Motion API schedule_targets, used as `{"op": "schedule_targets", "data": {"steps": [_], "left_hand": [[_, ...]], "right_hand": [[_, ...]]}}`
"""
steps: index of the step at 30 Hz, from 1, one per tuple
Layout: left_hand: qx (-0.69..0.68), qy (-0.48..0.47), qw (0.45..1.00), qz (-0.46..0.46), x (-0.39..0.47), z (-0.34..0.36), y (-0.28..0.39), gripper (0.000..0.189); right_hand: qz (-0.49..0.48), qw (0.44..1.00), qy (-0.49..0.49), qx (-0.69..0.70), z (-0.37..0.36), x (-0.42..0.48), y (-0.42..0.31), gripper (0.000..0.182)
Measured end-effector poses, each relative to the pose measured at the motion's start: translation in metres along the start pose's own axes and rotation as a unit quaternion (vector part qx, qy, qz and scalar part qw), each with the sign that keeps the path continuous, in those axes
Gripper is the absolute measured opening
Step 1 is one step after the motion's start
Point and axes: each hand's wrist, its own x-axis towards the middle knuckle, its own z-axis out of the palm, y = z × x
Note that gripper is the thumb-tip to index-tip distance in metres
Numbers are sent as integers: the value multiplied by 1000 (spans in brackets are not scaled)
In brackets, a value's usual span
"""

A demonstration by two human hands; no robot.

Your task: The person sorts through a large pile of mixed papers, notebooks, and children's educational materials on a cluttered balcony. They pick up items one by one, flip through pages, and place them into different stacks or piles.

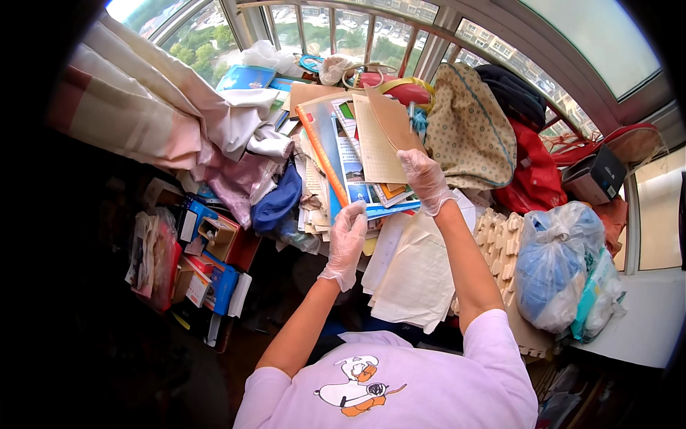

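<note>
Clear plastic gloves cover both my hands. My right hand (427, 179) grips the lower edge of a brown-covered notebook (378, 139) whose squared pages show. My left hand (348, 238) has its fingertips at the lower end of the orange spine of a clear plastic folder (321, 155); whether they pinch it I cannot tell. Printed sheets with photos (355, 171) lie in or under the folder, beneath the notebook. Below them, loose white papers (415, 268) hang towards me. A stack of worn papers (315, 198) is left of the folder.
A curtain (155, 107) and blue cloth (278, 201) lie left, above a pile of books and boxes (214, 279). Right are a patterned bag (471, 128), red bag (530, 171), foam mats (498, 241) and a tied plastic bag (557, 268). Barred windows (348, 32) stand behind.
</note>
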Motion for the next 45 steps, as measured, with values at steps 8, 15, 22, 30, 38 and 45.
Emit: {"op": "schedule_targets", "data": {"steps": [8,15,22,30,38,45], "left_hand": [[-127,-25,987,-92,16,1,5,42],[-204,-12,972,-117,24,-2,-7,49],[-132,45,986,-95,20,-5,1,46],[-96,-15,993,-70,2,12,2,51],[-426,-150,869,-202,3,16,0,61],[-305,-115,941,-93,-5,0,8,41]], "right_hand": [[111,963,-97,224,-12,-22,-43,21],[86,956,-88,267,-11,-21,-51,22],[40,987,23,152,-15,-13,-41,25],[242,874,125,403,-74,21,-45,21],[276,692,186,640,-111,-54,-73,17],[370,723,206,546,-109,-156,-76,25]]}}
